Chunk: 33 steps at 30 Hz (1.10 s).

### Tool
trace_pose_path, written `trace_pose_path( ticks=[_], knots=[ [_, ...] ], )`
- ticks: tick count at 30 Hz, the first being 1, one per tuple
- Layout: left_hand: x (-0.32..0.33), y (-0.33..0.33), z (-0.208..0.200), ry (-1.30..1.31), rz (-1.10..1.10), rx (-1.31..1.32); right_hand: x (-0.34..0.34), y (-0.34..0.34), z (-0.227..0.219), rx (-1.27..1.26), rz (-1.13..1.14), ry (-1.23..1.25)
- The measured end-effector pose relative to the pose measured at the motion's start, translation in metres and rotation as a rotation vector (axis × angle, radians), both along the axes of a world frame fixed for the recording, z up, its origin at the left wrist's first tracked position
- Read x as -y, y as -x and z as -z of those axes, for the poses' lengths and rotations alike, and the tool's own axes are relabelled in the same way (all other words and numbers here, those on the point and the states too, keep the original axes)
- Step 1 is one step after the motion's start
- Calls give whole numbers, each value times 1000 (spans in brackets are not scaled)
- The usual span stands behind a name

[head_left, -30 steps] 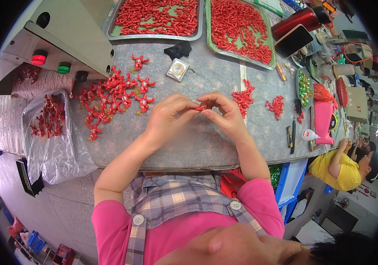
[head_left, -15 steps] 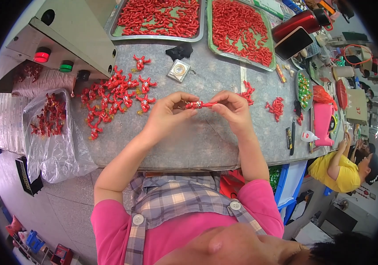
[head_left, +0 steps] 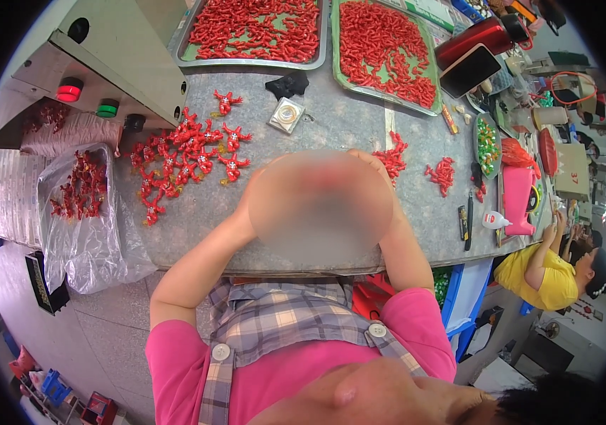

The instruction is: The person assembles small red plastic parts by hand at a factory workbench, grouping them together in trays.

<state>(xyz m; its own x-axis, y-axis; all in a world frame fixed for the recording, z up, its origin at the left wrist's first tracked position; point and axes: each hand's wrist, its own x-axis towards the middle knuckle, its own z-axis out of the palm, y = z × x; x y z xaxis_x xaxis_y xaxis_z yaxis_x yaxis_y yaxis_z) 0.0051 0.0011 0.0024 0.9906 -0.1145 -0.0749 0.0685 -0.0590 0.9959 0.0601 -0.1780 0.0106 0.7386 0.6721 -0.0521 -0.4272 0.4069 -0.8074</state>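
Observation:
A round blur covers the space between my hands, and a reddish smear near its top is all that shows of what lies there. My left hand (head_left: 262,183) comes in from the left, its fingers lost in the blur. Opposite it, my right hand (head_left: 378,178) is also mostly blurred. To the left lies a heap of small red figurines (head_left: 188,152) with limbs and yellowish bits. Just past my right hand is a small pile of red figurine parts (head_left: 392,159), with another small pile of red parts (head_left: 442,175) farther right.
Two trays, a left one (head_left: 260,64) and a right one (head_left: 388,98), hold many red pieces at the back. A control box (head_left: 115,57) stands far left, above a plastic bag (head_left: 98,248). Rightward are a phone (head_left: 471,70), a glue bottle (head_left: 495,219) and a person in yellow (head_left: 540,276).
Half a second ago both hands pinched a small red figurine between them; now a blur hides it and the fingers. The forearms have barely moved, and the piles look the same.

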Motion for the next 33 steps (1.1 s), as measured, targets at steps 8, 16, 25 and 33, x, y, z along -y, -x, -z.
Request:
trace_pose_path(
  ticks=[8, 16, 25, 33],
  knots=[
    [-6, -5, -1, 390, 81, -314, 6, -4, 4, 2, 57, 31],
    [-20, -10, -13, 746, -40, -353, -3, -20, -10, 332, 244, 460],
    [-44, -19, -13, 772, -500, -35, -61, -67, -20, 1341, 104, 964],
    [-47, -18, -13, 793, -532, 19, -78, -73, -18, 1737, 21, 1177]
  ],
)
